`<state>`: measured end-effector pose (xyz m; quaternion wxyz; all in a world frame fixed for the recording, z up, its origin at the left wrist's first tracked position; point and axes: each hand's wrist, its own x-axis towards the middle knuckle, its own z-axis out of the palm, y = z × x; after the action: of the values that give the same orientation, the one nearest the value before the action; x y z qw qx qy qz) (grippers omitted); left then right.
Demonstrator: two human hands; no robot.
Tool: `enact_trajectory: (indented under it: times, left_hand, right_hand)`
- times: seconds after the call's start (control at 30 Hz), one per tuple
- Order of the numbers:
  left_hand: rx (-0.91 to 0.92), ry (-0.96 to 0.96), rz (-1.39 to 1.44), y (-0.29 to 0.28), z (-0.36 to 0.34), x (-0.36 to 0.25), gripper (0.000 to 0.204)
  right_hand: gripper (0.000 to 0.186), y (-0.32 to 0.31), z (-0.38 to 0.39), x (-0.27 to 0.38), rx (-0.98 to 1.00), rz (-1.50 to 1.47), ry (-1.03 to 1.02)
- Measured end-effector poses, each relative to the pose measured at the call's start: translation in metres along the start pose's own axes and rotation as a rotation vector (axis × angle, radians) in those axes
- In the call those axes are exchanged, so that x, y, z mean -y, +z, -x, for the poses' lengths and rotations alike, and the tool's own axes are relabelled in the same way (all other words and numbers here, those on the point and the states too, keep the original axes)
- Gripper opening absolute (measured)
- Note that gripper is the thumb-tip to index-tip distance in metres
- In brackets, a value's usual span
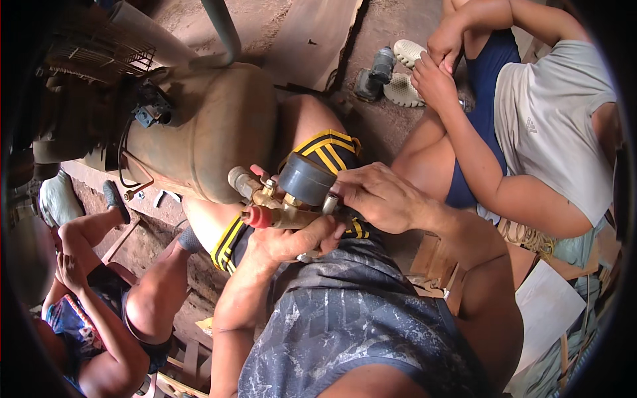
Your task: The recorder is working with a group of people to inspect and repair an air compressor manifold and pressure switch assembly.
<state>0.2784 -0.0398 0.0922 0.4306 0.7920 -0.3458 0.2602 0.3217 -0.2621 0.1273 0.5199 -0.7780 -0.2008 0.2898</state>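
My left hand (292, 243) wraps around the lower side of a brass air manifold (289, 217), holding it up over my lap. On the manifold stands a round pressure gauge (306, 178) with a dark casing. A red knob (256, 216), a small brass valve (267, 191) with a red lever and a silvery coupler (240, 179) stick out at its left. My right hand (381, 198) is closed, its thumb and fingertips pinching a small silvery fitting (330, 203) at the manifold's right end. The fingers partly hide that fitting.
A rusty compressor tank (219, 126) lies ahead at the left, with a pressure switch (151, 109) and bent copper tube (141, 174) on it. One person (551, 132) sits at the right, another (119, 298) at the left. Sandals (401, 89) and a grey cylindrical part (382, 65) are on the ground.
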Motion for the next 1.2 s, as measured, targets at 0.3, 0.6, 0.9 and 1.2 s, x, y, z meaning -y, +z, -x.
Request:
enact_trajectory:
  times: [0.3, 0.6, 0.9, 1.2]
  left_hand:
    - [0.475, -0.991, 0.655, -0.021, -0.013, -0.013, 0.047]
    - [-0.111, -0.093, 0.171, 0.007, -0.028, -0.003, 0.033]
    - [-0.168, -0.076, 0.144, 0.015, -0.034, -0.001, 0.027]
    - [-0.246, -0.216, 0.21, 0.026, -0.025, 0.0, 0.022]
  right_hand:
    - [0.048, 0.002, 0.004, 0.004, -0.008, 0.256, -0.006]
    - [0.029, -0.003, -0.006, 0.001, -0.01, 0.251, -0.321]
    - [0.024, 0.008, -0.003, -0.009, -0.093, 0.022, -0.272]
    - [0.024, 0.02, -0.007, -0.027, -0.132, -0.11, -0.237]
